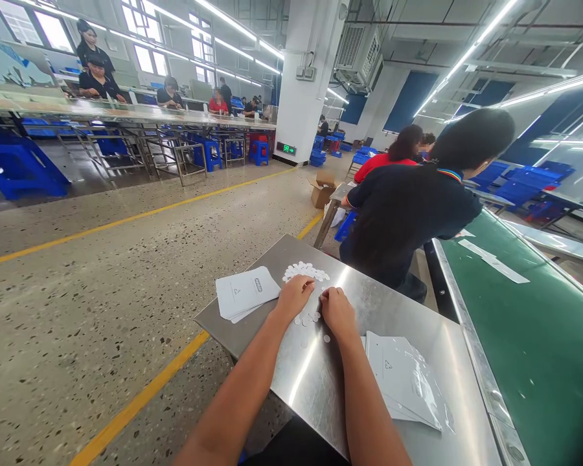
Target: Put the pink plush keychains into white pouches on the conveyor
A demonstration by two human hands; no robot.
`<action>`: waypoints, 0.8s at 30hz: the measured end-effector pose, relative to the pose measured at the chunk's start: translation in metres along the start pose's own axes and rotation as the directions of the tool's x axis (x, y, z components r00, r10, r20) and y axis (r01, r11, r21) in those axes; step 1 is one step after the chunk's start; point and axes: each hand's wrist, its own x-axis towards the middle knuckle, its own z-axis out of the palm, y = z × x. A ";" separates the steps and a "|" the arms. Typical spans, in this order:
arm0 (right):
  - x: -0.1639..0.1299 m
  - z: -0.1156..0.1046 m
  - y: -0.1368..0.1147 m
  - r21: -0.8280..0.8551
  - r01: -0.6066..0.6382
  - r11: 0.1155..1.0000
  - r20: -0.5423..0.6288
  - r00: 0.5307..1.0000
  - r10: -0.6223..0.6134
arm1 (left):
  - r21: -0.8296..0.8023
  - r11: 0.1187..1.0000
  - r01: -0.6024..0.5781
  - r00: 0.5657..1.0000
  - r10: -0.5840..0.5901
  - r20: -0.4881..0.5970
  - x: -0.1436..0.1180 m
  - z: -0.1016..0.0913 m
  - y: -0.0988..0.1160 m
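Both hands are over a steel table [315, 375], close together with a small gap between the fingertips. My left hand [294, 296] has its thumb and fingers closed in a pinch; whatever they hold, if anything, is too small to make out. My right hand [339, 312] is also closed, fingertips together, contents hidden. Just beyond my left hand is a pile of small white round discs [305, 269], and several loose discs [308, 319] lie between the hands. Left of them rests a stack of white printed cards [243, 291]. Beside my right forearm lie white printed cards in clear plastic bags [403, 375].
A green conveyor belt [529, 323] runs along the right, with white strips [494, 260] on it. A person in a dark shirt [408, 207] sits just ahead. An open cardboard box [322, 189] stands on the floor beyond the table. People work at a long table [150, 115] far left.
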 end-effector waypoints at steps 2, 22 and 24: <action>0.000 0.000 0.001 0.020 0.006 1.000 0.001 1.000 -0.006 | -0.009 1.000 -0.009 1.000 0.010 0.020 0.000 0.001 0.000; -0.001 0.004 0.008 0.169 0.062 0.984 -0.022 0.998 -0.059 | -0.070 0.997 -0.025 0.995 0.032 0.092 0.000 0.000 0.005; -0.001 0.003 0.007 0.218 0.085 0.972 -0.022 0.996 -0.082 | -0.091 0.996 -0.024 0.994 0.033 0.104 -0.001 -0.001 0.006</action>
